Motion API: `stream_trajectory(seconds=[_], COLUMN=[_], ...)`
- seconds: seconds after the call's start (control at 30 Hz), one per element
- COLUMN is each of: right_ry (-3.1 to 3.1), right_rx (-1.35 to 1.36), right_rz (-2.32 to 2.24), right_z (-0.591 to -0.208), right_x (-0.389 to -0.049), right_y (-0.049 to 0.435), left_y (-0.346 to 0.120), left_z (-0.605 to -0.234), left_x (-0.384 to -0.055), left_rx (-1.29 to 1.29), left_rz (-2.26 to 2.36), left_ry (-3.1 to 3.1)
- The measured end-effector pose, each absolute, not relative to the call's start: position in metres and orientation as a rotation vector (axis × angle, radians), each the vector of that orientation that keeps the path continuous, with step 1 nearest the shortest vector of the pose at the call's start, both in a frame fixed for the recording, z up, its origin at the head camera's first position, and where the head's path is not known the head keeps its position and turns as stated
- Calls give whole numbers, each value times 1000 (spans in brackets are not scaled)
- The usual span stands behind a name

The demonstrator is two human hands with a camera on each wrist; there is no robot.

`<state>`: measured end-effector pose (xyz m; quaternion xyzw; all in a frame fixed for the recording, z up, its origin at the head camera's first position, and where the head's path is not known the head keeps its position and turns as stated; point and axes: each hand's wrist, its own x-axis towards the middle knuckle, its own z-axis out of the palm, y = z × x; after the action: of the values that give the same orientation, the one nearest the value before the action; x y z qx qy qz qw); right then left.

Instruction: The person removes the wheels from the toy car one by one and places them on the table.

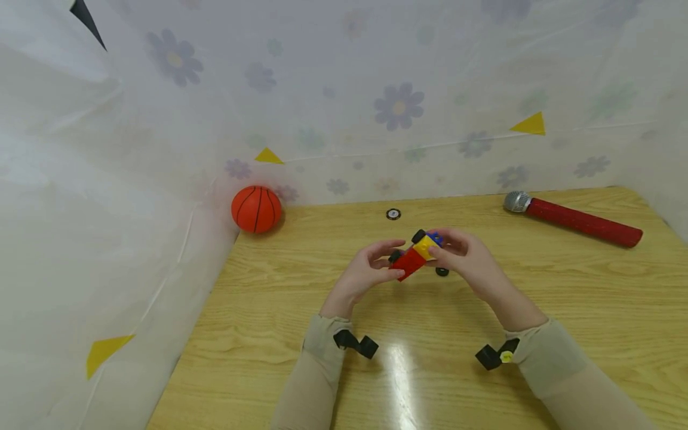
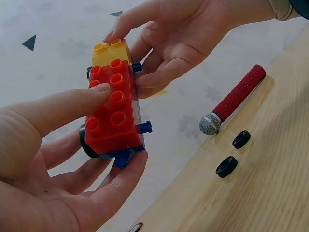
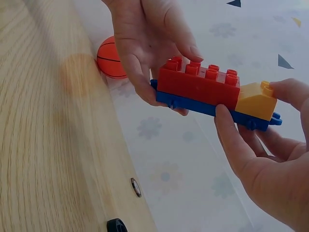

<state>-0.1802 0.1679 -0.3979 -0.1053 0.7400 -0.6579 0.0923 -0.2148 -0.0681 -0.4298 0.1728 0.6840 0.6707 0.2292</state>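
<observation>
A toy building-block vehicle (image 1: 409, 263) is held above the table between both hands. It has a blue base (image 3: 193, 103), a long red brick (image 3: 198, 84) and a sloped yellow brick (image 3: 258, 100). My left hand (image 1: 361, 276) grips the red end, thumb on the studs and fingers beneath. At the yellow end my right hand (image 1: 475, 266) pinches the vehicle between thumb and fingers. Black wheels (image 2: 87, 141) sit along one side; bare blue pegs (image 2: 144, 127) stick out on the other. Two loose black wheels (image 2: 227, 166) lie on the table in the left wrist view.
An orange toy basketball (image 1: 256, 209) rests at the table's back left corner. A red-handled microphone (image 1: 583, 222) lies at the back right. Near the back edge is a round black-and-white chip (image 1: 393, 214). Flower-patterned sheeting (image 1: 333, 119) rises behind the wooden table (image 1: 258, 346).
</observation>
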Motion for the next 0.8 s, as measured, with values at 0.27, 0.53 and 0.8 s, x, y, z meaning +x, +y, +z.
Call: stream_trajectory(seconds=[0.27,0.53,0.8], right_ry=[2173,2170,2175], right_rx=[-329,-355,-363], right_rz=[-2005,-2005,-1992], right_z=[-399,-402,-403], right_x=[-179,-179,-178], right_y=[170,174,178], left_y=[-68,-68,-66], left_z=[-430,-428,-427], left_x=[-215,-213,-213], left_rx=[421,372,355], left_rz=[1843,1938,2043], left_ry=[1918,1806,1696])
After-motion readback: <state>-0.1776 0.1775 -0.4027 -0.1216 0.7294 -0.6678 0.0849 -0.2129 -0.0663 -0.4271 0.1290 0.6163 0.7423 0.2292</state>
